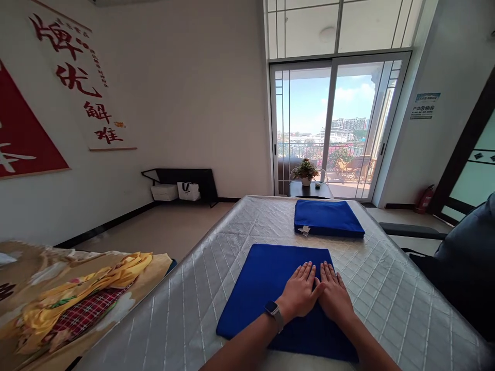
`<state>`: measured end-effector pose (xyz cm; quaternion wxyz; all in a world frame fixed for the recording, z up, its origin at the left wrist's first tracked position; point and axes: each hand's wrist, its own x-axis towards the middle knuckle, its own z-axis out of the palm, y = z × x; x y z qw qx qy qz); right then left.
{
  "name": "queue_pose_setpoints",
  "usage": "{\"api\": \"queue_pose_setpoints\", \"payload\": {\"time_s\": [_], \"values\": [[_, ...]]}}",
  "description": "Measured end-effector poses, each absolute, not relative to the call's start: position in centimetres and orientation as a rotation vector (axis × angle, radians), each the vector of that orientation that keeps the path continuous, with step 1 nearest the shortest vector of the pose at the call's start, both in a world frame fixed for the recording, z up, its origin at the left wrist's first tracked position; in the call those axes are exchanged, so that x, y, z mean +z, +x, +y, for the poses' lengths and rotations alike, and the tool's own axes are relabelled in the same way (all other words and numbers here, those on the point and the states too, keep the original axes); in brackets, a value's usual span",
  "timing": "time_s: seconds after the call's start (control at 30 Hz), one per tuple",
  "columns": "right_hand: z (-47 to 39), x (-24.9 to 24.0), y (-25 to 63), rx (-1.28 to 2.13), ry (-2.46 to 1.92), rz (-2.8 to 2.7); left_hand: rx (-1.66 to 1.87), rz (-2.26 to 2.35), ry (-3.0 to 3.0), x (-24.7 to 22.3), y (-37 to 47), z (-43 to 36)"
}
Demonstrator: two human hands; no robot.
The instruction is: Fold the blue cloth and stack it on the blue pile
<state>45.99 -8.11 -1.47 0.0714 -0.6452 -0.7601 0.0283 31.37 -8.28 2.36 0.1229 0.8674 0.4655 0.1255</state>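
Note:
A folded blue cloth (255, 288) lies flat on the quilted silver table cover (185, 309) in front of me. My left hand (299, 291), with a watch on its wrist, and my right hand (334, 294) rest palm down side by side on the cloth's right half, fingers spread forward, thumbs touching. Neither hand grips anything. A second folded blue cloth (327, 218), thicker and with a small white tag at its near left corner, lies farther back on the same surface.
A pile of yellow and red plaid fabric (77, 304) sits on a surface at the left. A dark chair (460, 257) stands at the right edge. Behind are a small table with a potted plant (305, 171), sliding glass doors and a low black shelf (181, 183).

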Motion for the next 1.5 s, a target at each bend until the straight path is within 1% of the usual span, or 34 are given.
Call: {"api": "queue_pose_setpoints", "payload": {"time_s": [0.13, 0.33, 0.47, 0.77, 1.07, 1.23, 1.37, 1.5], "values": [[-7.7, -1.6, 45.7, 0.094, -1.984, -2.255, 0.317, 1.497, 2.498, 1.7, 26.9, -8.2], [-7.2, -2.7, 46.0, 0.068, -2.047, -2.266, 0.163, 1.900, 2.296, 2.2, 17.8, -8.0], [-6.9, -3.6, 46.4, 0.012, -2.051, -2.283, 0.175, 2.039, 2.185, 1.7, 14.6, -7.4], [-6.7, -4.1, 47.1, -0.010, -2.105, -2.325, 0.263, 2.002, 2.233, 0.4, 14.3, -7.1], [-1.4, -0.9, 46.2, 0.055, -2.102, -2.328, 0.268, 2.003, 2.213, 0.6, 14.3, -7.1], [0.1, -2.3, 46.6, 0.091, -2.077, -2.259, 0.267, 1.992, 2.189, 0.7, 14.0, -7.2], [0.0, -2.9, 46.7, 0.124, -2.040, -2.209, 0.224, 2.041, 2.204, 0.7, 14.1, -7.0], [-0.2, -2.2, 46.3, 0.162, -2.023, -2.193, 0.116, 2.113, 2.175, 0.7, 13.7, -6.6]]}}
